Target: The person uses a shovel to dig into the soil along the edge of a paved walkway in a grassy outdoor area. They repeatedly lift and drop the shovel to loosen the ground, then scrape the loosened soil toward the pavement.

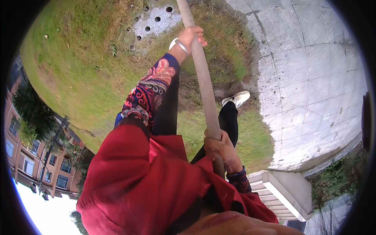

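A long pale wooden pole runs from the top edge of the view down towards my body. Its far end lies out of the picture. High on the shaft, my left hand is wrapped around it, with a white bracelet at the wrist. My right hand grips the same pole lower down, close to my red garment. The near end of the pole disappears by the garment. Under the middle of the shaft is a patch of short grass and bare soil.
A grey slab with round holes is set in the grass ahead. Concrete paving borders the grass at right. My white shoe stands near that edge. Pale steps rise at lower right; a building stands at left.
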The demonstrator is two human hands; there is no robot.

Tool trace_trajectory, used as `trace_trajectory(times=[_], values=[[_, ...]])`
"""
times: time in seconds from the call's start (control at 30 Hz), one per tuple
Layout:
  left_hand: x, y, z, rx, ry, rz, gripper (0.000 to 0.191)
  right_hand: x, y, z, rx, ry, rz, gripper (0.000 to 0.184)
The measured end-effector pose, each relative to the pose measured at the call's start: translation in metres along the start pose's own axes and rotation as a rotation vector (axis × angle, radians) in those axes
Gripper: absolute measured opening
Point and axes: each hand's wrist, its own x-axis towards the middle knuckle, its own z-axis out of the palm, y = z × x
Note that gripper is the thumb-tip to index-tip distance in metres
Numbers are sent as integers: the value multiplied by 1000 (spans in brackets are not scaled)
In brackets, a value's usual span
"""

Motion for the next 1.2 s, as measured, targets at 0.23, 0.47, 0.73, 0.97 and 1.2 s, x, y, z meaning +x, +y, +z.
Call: trace_trajectory(times=[0.23,0.47,0.73,0.97,1.2], values=[[-1,-85,61,74,-81,-64,9,-65,27,-40,396,54,19,16],[5,6,35,47,-146,193,10,-5,4,-20,225,-207,-23,14],[51,40,31,412,282,232,17,52,-25,-49,319,-410,-13,10],[-14,-101,85,427,103,33,15,-60,43,-63,525,-235,6,16],[7,-83,69,406,79,-47,19,-40,41,-51,404,-147,68,15]])
